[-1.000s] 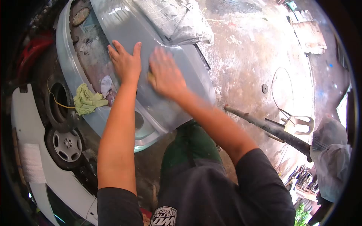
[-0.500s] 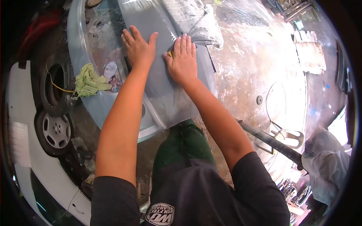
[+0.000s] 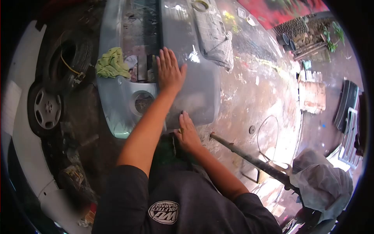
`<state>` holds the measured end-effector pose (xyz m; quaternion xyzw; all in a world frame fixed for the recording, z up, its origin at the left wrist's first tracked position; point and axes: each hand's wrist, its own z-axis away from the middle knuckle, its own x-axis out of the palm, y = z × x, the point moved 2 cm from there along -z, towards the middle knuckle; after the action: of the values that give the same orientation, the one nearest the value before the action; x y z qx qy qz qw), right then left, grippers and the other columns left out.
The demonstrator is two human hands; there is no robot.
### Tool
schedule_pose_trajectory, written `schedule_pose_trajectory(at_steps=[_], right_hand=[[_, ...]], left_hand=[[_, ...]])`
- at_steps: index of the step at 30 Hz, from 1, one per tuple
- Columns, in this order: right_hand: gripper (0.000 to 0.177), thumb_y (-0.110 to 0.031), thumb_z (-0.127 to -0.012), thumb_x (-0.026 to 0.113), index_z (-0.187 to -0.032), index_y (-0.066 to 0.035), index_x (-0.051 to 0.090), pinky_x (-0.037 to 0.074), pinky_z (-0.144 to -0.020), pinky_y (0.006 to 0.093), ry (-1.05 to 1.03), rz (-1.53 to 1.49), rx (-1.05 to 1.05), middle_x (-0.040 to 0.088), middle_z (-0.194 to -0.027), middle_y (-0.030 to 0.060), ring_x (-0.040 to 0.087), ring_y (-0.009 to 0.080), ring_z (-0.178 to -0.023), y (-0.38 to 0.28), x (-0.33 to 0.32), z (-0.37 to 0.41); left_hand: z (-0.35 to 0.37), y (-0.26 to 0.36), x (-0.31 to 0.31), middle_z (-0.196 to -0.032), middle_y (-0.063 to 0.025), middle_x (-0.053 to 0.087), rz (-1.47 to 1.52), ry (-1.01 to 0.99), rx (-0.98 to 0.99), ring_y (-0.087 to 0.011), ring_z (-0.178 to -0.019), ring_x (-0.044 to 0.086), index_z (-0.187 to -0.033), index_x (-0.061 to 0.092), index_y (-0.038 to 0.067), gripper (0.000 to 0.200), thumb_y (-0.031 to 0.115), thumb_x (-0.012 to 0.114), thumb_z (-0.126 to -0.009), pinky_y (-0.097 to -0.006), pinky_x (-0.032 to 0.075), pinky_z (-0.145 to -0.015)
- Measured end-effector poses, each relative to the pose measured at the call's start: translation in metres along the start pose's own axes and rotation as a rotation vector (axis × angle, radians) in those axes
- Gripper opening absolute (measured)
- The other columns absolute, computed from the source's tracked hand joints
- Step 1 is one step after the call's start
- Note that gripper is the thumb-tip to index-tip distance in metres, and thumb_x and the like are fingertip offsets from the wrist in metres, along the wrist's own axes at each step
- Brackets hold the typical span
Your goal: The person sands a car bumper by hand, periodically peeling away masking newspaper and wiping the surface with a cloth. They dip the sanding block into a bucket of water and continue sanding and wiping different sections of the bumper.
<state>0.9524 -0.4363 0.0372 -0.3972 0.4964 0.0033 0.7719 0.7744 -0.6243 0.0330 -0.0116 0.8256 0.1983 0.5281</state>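
A grey car bumper (image 3: 194, 89) lies in front of me, with an opening along its middle and a round hole near its near end. My left hand (image 3: 170, 74) rests flat on the bumper beside the opening, fingers spread. My right hand (image 3: 188, 134) is at the bumper's near edge, fingertips on the grey surface. A bit of yellow shows by its thumb; most of what lies under the palm is hidden. A green cloth (image 3: 113, 63) is draped on the left part of the bumper, next to a whitish rag (image 3: 131, 61).
On the left are a tyre (image 3: 64, 58), a wheel (image 3: 46, 107) and a white car body part (image 3: 27, 132). A metal pole (image 3: 249, 158) runs to a plastic-covered object (image 3: 323, 183) at right. Masking-covered material (image 3: 214, 39) lies beyond the bumper.
My right hand has moved down toward me to the bumper's near edge. My left hand now lies closer to the bumper's middle. The view has shifted, showing more on the right.
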Motion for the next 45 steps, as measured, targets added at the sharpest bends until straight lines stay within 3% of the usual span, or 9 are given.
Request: schedule_pose_trajectory(at_steps=[10, 18, 23, 29, 32, 36, 38, 40, 45], right_hand=[[0.059, -0.016, -0.101, 0.054, -0.153, 0.008, 0.037, 0.035, -0.119, 0.0409, 0.183, -0.344, 0.123, 0.043, -0.155, 0.0269, 0.045, 0.0394, -0.143, 0.014, -0.067, 0.021], [0.041, -0.01, -0.092, 0.055, -0.129, 0.01, 0.055, 0.053, -0.102, 0.0447, -0.094, -1.189, 0.531, 0.065, -0.122, 0.0192, 0.065, 0.0329, -0.116, 0.001, -0.123, -0.024], [0.041, -0.008, -0.093, 0.053, -0.128, 0.012, 0.054, 0.056, -0.098, 0.0471, -0.383, -1.131, 0.495, 0.066, -0.121, 0.0222, 0.067, 0.0357, -0.111, -0.016, -0.138, -0.048], [0.04, -0.011, -0.096, 0.055, -0.128, 0.012, 0.055, 0.059, -0.092, 0.0432, -0.793, -0.87, 0.487, 0.069, -0.114, 0.0213, 0.07, 0.0335, -0.102, 0.006, -0.141, -0.091], [0.037, -0.018, -0.099, 0.056, -0.126, 0.007, 0.06, 0.058, -0.09, 0.0392, -0.832, -0.569, 0.38, 0.071, -0.109, 0.0158, 0.07, 0.0279, -0.098, 0.004, -0.15, -0.121], [0.042, -0.035, -0.102, 0.063, -0.125, 0.0, 0.067, 0.054, -0.088, 0.0373, -0.338, -0.206, -0.137, 0.074, -0.104, 0.011, 0.069, 0.0211, -0.099, 0.048, -0.152, -0.23], [0.039, -0.032, -0.104, 0.06, -0.126, -0.001, 0.066, 0.051, -0.095, 0.04, 0.025, 0.0, -0.37, 0.072, -0.113, 0.0214, 0.069, 0.0337, -0.105, 0.007, -0.163, -0.276], [0.051, -0.037, -0.102, 0.06, -0.134, 0.002, 0.059, 0.044, -0.108, 0.0465, 0.169, 0.182, -0.558, 0.057, -0.138, 0.0282, 0.053, 0.0436, -0.131, -0.001, -0.156, -0.335], [0.083, -0.062, -0.103, 0.044, -0.156, 0.002, 0.036, 0.016, -0.127, 0.049, 0.328, 0.63, -0.579, 0.028, -0.164, 0.0302, 0.022, 0.0436, -0.155, 0.005, -0.114, -0.385]], left_hand=[[0.151, 0.016, -0.032, -0.167, -0.0288, 0.02, 0.291, -0.127, -0.122, -0.0428, -0.156, 0.02, -0.158, 0.026, -0.008, 0.081, 0.036, 0.061, -0.099, -0.0526, 0.017, -0.127], [0.217, 0.018, -0.064, -0.159, -0.0284, 0.036, 0.998, -0.308, -0.402, -0.0385, -0.149, 0.036, -0.154, 0.037, -0.004, 0.074, 0.043, 0.06, -0.102, -0.0441, 0.026, -0.124], [0.222, 0.031, -0.081, -0.147, -0.0125, 0.052, 1.879, -0.567, -0.66, -0.024, -0.141, 0.047, -0.152, 0.04, -0.002, 0.076, 0.048, 0.065, -0.101, -0.0421, 0.033, -0.119], [0.222, 0.052, -0.054, -0.131, -0.0063, 0.063, 1.957, -0.557, -0.763, -0.0166, -0.12, 0.059, -0.138, 0.059, 0.003, 0.055, 0.041, 0.069, -0.1, -0.0369, 0.044, -0.106], [0.214, 0.059, -0.067, -0.134, -0.0085, 0.064, 1.932, -0.453, -1.144, -0.0184, -0.122, 0.06, -0.135, 0.062, 0.001, 0.04, 0.025, 0.065, -0.103, -0.0367, 0.044, -0.108], [0.211, 0.034, -0.055, -0.153, -0.0216, 0.048, 1.105, 0.101, -0.664, -0.0315, -0.141, 0.048, -0.15, 0.044, -0.003, 0.054, 0.009, 0.06, -0.1, -0.0395, 0.034, -0.119], [0.175, 0.032, -0.057, -0.161, -0.026, 0.034, 0.834, 0.295, -0.555, -0.0375, -0.149, 0.036, -0.156, 0.033, -0.003, 0.068, 0.006, 0.06, -0.094, -0.0436, 0.027, -0.123], [0.158, 0.029, -0.048, -0.167, -0.0269, 0.021, 0.4, 0.075, -0.349, -0.0393, -0.156, 0.023, -0.161, 0.024, -0.001, 0.089, 0.005, 0.069, -0.084, -0.0509, 0.021, -0.127], [0.211, 0.051, -0.03, -0.167, -0.0256, 0.022, 0.396, -0.086, -0.368, -0.0425, -0.156, 0.02, -0.157, 0.027, -0.006, 0.086, 0.018, 0.071, -0.087, -0.0521, 0.019, -0.127]])
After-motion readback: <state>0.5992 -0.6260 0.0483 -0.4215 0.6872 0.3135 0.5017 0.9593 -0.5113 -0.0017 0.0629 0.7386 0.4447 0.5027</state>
